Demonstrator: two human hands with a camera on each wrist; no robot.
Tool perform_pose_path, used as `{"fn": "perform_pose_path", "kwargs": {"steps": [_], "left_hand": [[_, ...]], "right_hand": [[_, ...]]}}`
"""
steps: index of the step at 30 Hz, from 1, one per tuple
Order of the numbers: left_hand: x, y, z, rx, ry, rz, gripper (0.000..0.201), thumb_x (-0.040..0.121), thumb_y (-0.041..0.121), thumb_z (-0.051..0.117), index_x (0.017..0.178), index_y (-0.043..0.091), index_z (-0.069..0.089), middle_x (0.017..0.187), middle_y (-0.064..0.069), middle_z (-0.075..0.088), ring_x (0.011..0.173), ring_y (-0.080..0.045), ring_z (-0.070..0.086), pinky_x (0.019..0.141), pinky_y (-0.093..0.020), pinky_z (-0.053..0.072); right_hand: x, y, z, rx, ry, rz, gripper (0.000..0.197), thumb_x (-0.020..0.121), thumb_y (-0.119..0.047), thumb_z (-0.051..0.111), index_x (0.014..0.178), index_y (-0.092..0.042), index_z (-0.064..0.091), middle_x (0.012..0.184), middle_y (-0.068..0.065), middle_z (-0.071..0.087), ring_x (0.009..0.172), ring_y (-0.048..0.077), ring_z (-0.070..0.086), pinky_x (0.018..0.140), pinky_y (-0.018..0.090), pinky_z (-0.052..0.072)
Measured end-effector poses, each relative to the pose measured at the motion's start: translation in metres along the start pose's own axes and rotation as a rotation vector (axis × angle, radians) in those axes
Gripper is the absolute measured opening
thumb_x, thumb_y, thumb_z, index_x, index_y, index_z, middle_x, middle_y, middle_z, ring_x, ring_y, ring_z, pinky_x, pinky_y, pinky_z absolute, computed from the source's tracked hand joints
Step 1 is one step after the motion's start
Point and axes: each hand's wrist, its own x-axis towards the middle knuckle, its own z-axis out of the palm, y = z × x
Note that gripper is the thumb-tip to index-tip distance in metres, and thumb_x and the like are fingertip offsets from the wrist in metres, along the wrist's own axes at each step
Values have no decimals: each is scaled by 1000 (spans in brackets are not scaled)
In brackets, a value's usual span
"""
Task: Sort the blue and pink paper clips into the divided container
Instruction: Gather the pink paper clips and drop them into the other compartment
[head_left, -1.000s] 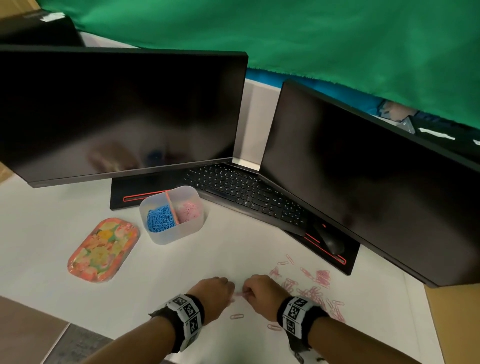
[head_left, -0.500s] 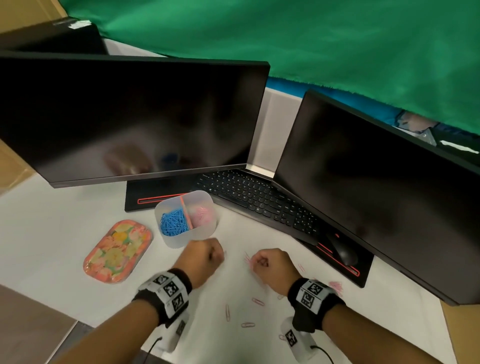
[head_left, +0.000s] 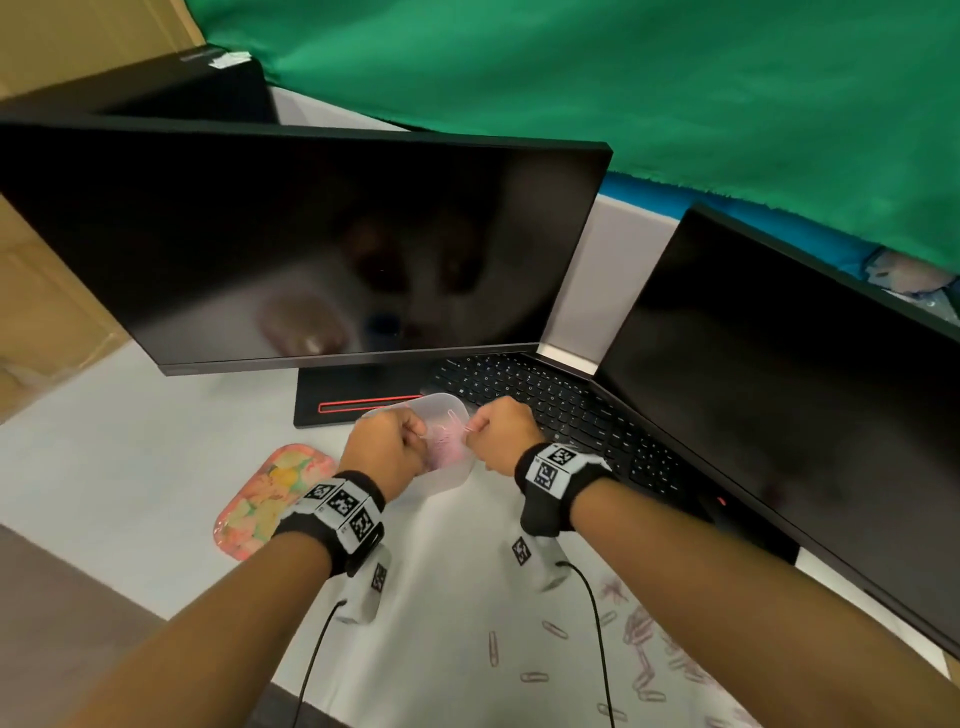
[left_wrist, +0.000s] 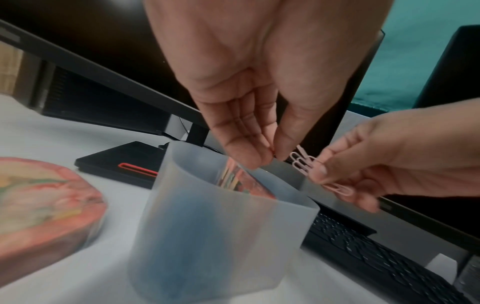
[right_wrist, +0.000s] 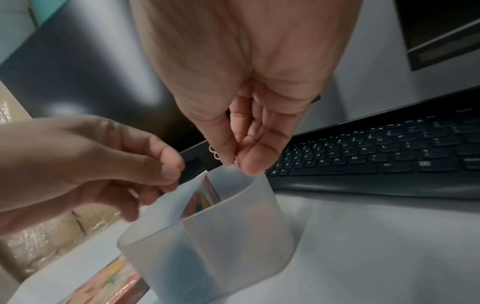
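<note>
1. Head view: both hands meet over the divided container (head_left: 451, 470), which stands in front of the left monitor's base. The left hand (head_left: 384, 453) is over its left part and hides the blue side; the right hand (head_left: 501, 435) is at its right rim, on the keyboard (head_left: 561, 410) side. The pink compartment lies open between them, directly below the fingertips. Loose pink clips (head_left: 644, 660) lie well behind the container, towards the person, right of centre.

2. Left wrist view: the left hand (left_wrist: 249, 115) points fingers down, thumb and forefinger pinched together just above the container (left_wrist: 221, 236) rim; what it pinches is too small to tell. The right hand (left_wrist: 384, 164) is to the far-right of the rim and holds several pink paper clips (left_wrist: 303, 163) in a tight pinch, long axes slanting across the rim.

3. Right wrist view: the right hand (right_wrist: 249, 131) pinches the clips (right_wrist: 214, 153) above the near compartment of the container (right_wrist: 213, 246); its divider runs away from the camera. Judgement: the drop is straight down, the right hand being nearer the pink side.
</note>
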Motion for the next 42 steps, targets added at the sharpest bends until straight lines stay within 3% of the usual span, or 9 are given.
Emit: {"fn": "perform_pose_path", "kwargs": {"steps": [4,7,11,16,20,26,31,36,42], "left_hand": [[-27,-8,5,-20,-68,64,25,81,7,52,73,26,65,72,11,66,66,-7,60,63,-10,44],[-48,-11,20,124,-223,141,13,88,20,56,91,29,65,84,14,62,75,-8,56,72,-18,47],[-73,-10,41,277,-444,340,20,88,26,51,105,30,63,101,11,62,87,-12,58,83,-27,49],[-95,-12,75,502,-754,598,34,92,24,48,126,26,55,126,2,51,110,-25,55,93,-36,47],[-99,-15,94,605,-863,701,35,93,23,47,127,25,55,127,-1,50,113,-27,52,92,-40,47],[-99,-13,107,775,-875,792,26,97,25,42,114,14,59,120,-8,50,106,-32,54,84,-45,51],[-108,-7,113,828,-859,721,25,93,15,45,115,6,51,121,-12,45,103,-32,53,80,-44,49],[-117,-7,111,628,-795,595,21,94,21,41,107,10,53,112,-8,53,99,-28,58,85,-40,51],[-112,-15,100,360,-670,425,10,89,19,44,86,23,52,90,6,57,79,-14,54,73,-24,47]], "right_hand": [[17,-11,10,-48,-15,14,6,77,-10,68,78,-8,73,87,11,72,79,27,69,75,37,60],[20,-13,11,-42,-23,7,15,79,-11,68,92,-9,74,99,7,71,90,22,67,83,27,54],[-2,1,1,30,0,-75,27,82,-12,63,109,-10,69,102,5,71,91,15,64,91,27,51],[-69,77,-4,-134,-138,-123,19,87,-15,58,101,-13,70,97,3,68,86,15,62,81,26,50],[-120,138,9,-333,-258,-79,22,89,-24,57,107,-17,67,109,0,62,99,16,60,89,27,50],[-152,165,31,-371,-253,-177,20,91,-14,43,94,-11,63,96,8,58,89,26,56,77,38,48],[-156,163,32,-359,-215,-100,23,89,-4,42,104,-10,60,105,11,59,95,27,56,80,33,44],[-167,166,29,-323,-264,-67,24,88,-2,43,105,-10,58,111,8,56,101,23,52,85,28,43],[-186,159,41,-365,-348,-248,19,88,-4,43,100,-11,55,110,8,50,97,24,51,83,33,46]]}}
